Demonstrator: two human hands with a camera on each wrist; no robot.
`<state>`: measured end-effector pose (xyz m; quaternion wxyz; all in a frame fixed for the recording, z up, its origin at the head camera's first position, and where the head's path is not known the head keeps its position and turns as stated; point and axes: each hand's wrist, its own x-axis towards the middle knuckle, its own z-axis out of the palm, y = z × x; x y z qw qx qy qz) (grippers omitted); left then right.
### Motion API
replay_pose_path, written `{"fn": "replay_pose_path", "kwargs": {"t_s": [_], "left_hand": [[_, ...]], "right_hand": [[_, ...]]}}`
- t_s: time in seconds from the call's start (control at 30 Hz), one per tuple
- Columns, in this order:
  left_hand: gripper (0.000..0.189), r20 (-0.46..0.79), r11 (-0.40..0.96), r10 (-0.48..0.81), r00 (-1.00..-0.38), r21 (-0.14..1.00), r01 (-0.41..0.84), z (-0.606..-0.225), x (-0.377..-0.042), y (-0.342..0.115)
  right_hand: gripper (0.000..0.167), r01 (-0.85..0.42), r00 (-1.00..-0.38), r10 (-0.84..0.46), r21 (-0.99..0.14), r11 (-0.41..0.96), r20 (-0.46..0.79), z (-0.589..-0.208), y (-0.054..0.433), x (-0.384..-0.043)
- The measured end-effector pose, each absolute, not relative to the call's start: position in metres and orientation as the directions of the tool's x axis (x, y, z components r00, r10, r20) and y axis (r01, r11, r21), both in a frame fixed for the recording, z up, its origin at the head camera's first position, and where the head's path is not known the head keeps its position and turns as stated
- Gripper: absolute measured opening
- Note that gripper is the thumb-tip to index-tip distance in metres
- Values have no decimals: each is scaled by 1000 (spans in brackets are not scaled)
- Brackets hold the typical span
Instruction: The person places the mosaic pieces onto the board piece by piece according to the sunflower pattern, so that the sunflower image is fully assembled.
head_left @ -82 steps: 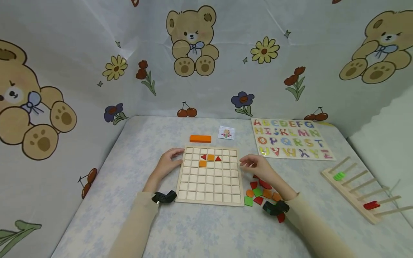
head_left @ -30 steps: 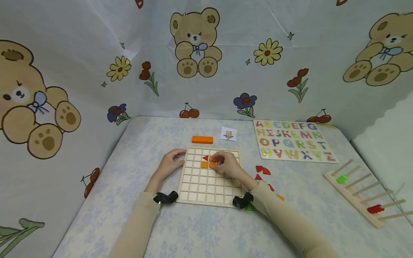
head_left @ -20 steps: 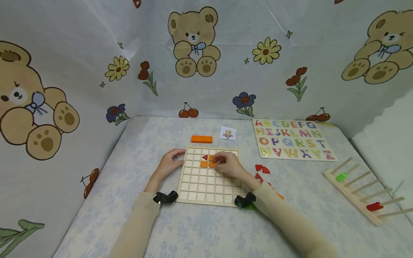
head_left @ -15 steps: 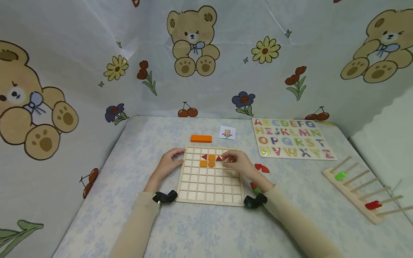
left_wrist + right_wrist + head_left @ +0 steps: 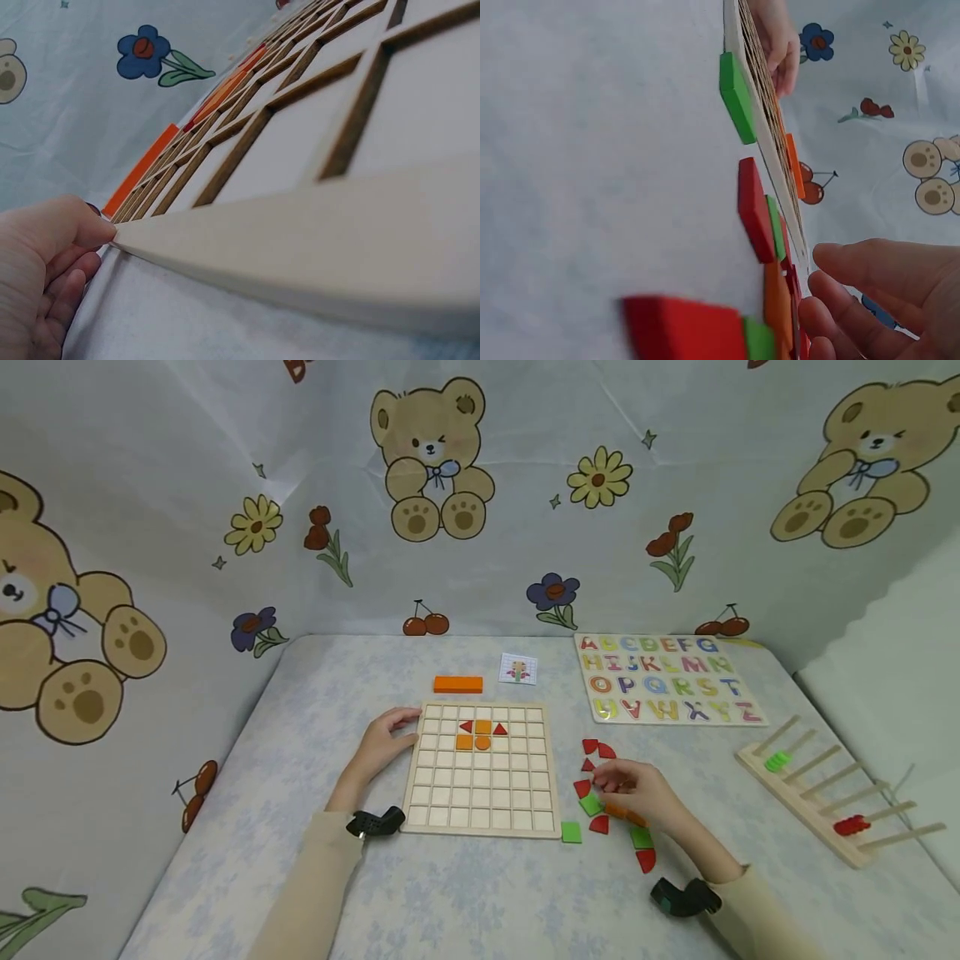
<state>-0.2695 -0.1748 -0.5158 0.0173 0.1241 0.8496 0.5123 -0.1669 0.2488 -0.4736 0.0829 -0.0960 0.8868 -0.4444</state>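
Note:
A wooden grid board (image 5: 480, 797) lies on the table. In its upper cells are a left-pointing red triangle (image 5: 467, 726), an orange square (image 5: 483, 727), another red triangle (image 5: 500, 729), a second orange square (image 5: 464, 742) and an orange disc (image 5: 483, 742). My left hand (image 5: 375, 752) rests at the board's left edge; the left wrist view shows a fingertip touching its corner (image 5: 118, 231). My right hand (image 5: 636, 789) hovers over loose pieces right of the board, fingers loosely bent and holding nothing. It hides part of the orange pieces (image 5: 617, 811).
Red quarter pieces (image 5: 599, 824) and green squares (image 5: 572, 832) lie right of the board. Behind it are an orange bar (image 5: 458, 685) and a picture card (image 5: 518, 668). An alphabet board (image 5: 667, 681) lies back right, with a peg abacus (image 5: 806, 806) at the far right.
My right hand has left the grid, moving right and nearer to me, over the loose pieces. The orange disc, absent from the grid in the oldest frame, lies there now. My left hand stays put.

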Motion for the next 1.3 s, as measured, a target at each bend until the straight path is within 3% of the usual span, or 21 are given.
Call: {"fn": "replay_pose_path", "kwargs": {"t_s": [0.23,0.5,0.63,1.1,1.3], "left_hand": [[41,90,429,229,-969,884,183,-515,-268,-175],[41,79,420,237,-968,890,176,-519,-272,-177],[40,93,415,235,-968,891,186,-518,-272,-175],[40,97,421,227,-969,887,188,-518,-270,-178],[40,87,430,235,-968,884,184,-516,-269,-178]], "right_hand": [[32,-67,-988,-150,-764,642,-40,-481,261,-142],[37,-199,-973,-217,-744,637,75,-486,259,-138],[37,-191,-976,-202,-767,613,81,-483,257,-141],[35,-224,-948,-303,-872,435,92,-471,157,-221],[32,-243,-938,-335,-856,457,88,-480,129,-243]]}}
